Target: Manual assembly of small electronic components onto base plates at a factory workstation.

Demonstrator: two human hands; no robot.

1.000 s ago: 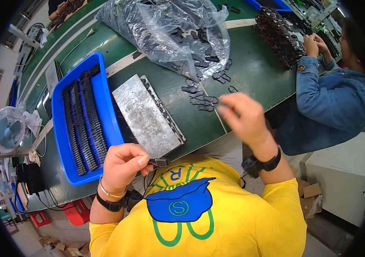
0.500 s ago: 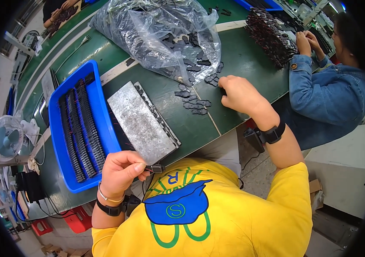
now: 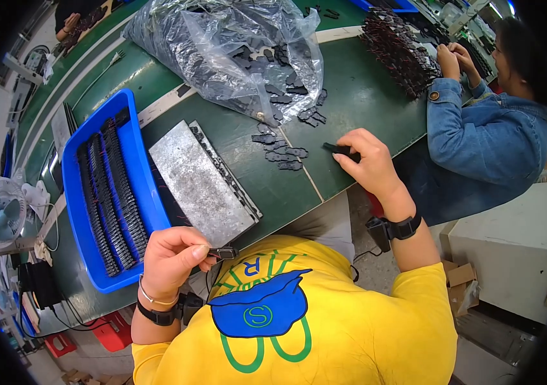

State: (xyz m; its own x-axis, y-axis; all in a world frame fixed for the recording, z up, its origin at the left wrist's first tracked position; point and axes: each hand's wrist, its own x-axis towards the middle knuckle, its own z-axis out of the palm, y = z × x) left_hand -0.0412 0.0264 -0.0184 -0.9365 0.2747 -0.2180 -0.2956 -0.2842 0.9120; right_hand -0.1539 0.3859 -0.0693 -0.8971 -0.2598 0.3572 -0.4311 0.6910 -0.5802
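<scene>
My left hand [image 3: 174,260] is closed in a pinch near the tray's front corner, holding a small black rectangular plastic part [image 3: 226,253] in front of my shirt. Above the green table, my right hand [image 3: 371,163] grips a flat black plastic piece [image 3: 336,149] between thumb and fingers. Loose flat black pieces [image 3: 287,154] of similar look lie to its left, below a large clear plastic bag [image 3: 203,54] holding many more. Between my hands a grey metal plate [image 3: 199,183] rests on the table, with black parts along its right edge.
A blue tray [image 3: 133,138] at the left holds long rows of black parts [image 3: 119,183]. At the right a person in a denim sleeve [image 3: 478,138] works beside a heap of dark parts with red wires [image 3: 398,54]. A fan [image 3: 2,212] stands far left.
My right hand has drawn back from the loose pieces near the bag, and a flat black piece now shows in its fingers. My left hand keeps its pinch on the small part.
</scene>
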